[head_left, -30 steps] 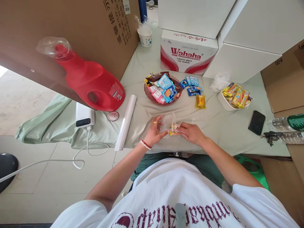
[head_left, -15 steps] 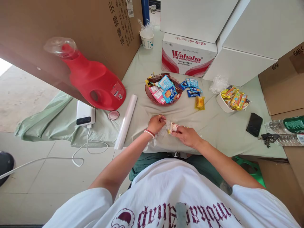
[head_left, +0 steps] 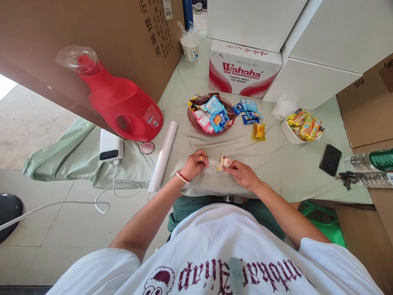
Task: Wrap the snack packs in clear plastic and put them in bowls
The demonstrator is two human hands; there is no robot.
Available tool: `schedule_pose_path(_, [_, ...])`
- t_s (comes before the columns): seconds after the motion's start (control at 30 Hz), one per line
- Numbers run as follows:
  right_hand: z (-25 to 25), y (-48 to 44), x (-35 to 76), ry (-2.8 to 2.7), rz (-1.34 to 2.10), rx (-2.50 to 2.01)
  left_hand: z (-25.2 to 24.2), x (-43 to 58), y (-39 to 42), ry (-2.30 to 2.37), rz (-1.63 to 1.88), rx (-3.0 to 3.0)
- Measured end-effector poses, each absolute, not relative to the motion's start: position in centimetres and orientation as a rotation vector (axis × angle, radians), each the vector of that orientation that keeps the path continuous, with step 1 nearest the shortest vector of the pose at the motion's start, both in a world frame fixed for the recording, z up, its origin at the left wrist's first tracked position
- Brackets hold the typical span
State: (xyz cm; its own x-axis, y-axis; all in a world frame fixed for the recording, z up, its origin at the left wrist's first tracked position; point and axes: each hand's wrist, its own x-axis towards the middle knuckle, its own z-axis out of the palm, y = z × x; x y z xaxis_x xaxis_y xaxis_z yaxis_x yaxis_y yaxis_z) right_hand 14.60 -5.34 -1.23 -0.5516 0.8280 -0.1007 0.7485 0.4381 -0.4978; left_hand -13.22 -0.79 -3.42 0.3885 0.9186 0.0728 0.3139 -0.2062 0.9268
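Note:
My left hand (head_left: 196, 163) is closed in a pinch on the edge of a sheet of thin clear plastic (head_left: 211, 166). My right hand (head_left: 242, 174) grips a small red-and-white snack packet (head_left: 226, 161) over that plastic, and a bit of yellow wrapper shows under it. Beyond my hands stands a reddish glass bowl (head_left: 196, 126) heaped with blue, pink and brown packets. To its right lie several blue sachets (head_left: 251, 119) and one yellow packet (head_left: 258, 132). A white container (head_left: 288, 132) full of yellow packets sits farther right.
On the left are a pale plastic roll (head_left: 162, 157), a red jug (head_left: 125, 106), a round pink item (head_left: 147, 147) and a white power bank (head_left: 111, 145) with its cable. A Wahaha carton (head_left: 244, 69) stands behind. At right lie a black phone (head_left: 330, 160) and bottles (head_left: 380, 160).
My left hand has moved a little left, drawing the clear plastic with it. My right hand has shifted slightly right, and more of the red-and-white packet's face shows.

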Motion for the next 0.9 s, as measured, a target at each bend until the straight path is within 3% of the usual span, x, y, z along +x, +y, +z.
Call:
schedule_pose_path(0.13, [-1.6, -6.2, 14.1, -2.562, 0.621, -1.405, -2.4, -13.8, -1.6, 1.102, 0.761, 1.786])
schedule_pose_path(0.37, [-1.6, -9.5, 12.7, -2.640, 0.273, -1.394, -1.2, -10.7, -3.1, 1.791, 0.476, 1.877])
schedule_pose_path(0.5, [-1.5, -10.4, 12.7, -2.633, 0.283, -1.388, -0.6, -10.5, -3.7, 1.689, 0.311, 2.015])
schedule_pose_path(0.7, [-1.8, -10.2, 12.6, -2.608, 0.378, -1.421, 0.2, -8.0, -5.3, 1.354, 0.728, 1.957])
schedule_pose_path(0.9, [-1.9, -10.0, 13.7, -2.318, 0.653, -1.314, -1.2, -3.9, -6.9, 1.258, 0.607, 2.237])
